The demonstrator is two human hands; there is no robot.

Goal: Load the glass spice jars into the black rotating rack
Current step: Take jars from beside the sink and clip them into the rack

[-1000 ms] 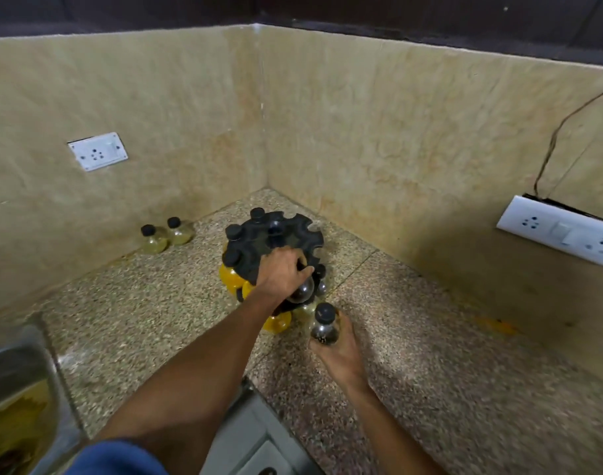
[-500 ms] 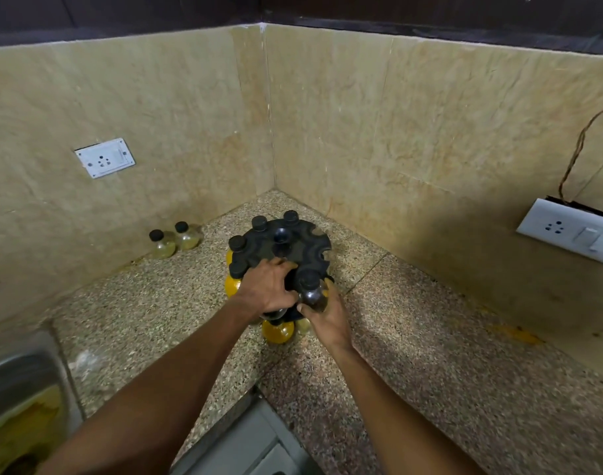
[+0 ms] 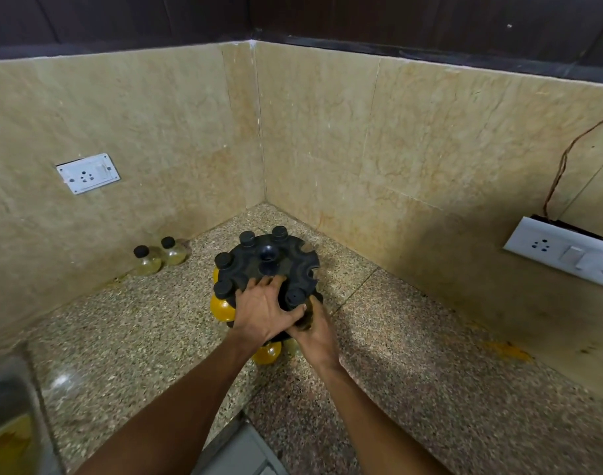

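Note:
The black rotating rack (image 3: 276, 265) stands on the speckled counter near the wall corner, with several black-capped jars hanging in its rim slots. My left hand (image 3: 260, 310) rests on the rack's front top, fingers spread. My right hand (image 3: 315, 332) grips a dark-filled glass jar (image 3: 305, 315) whose black cap (image 3: 294, 296) sits at a front slot of the rack. Yellow-filled jars (image 3: 223, 308) show below the rim on the left and front. Two more glass jars (image 3: 147, 262) (image 3: 172, 252) stand by the left wall.
Tiled walls close the corner behind the rack. A white socket (image 3: 87, 173) is on the left wall, a switch plate (image 3: 563, 252) with a loose wire on the right. A steel sink (image 3: 8, 416) lies at lower left. A yellow stain (image 3: 505, 347) marks the counter at right.
My right hand has carried the dark jar from the counter in front up into a front slot of the rack. My left hand has stayed on the rack top, its fingers now spread.

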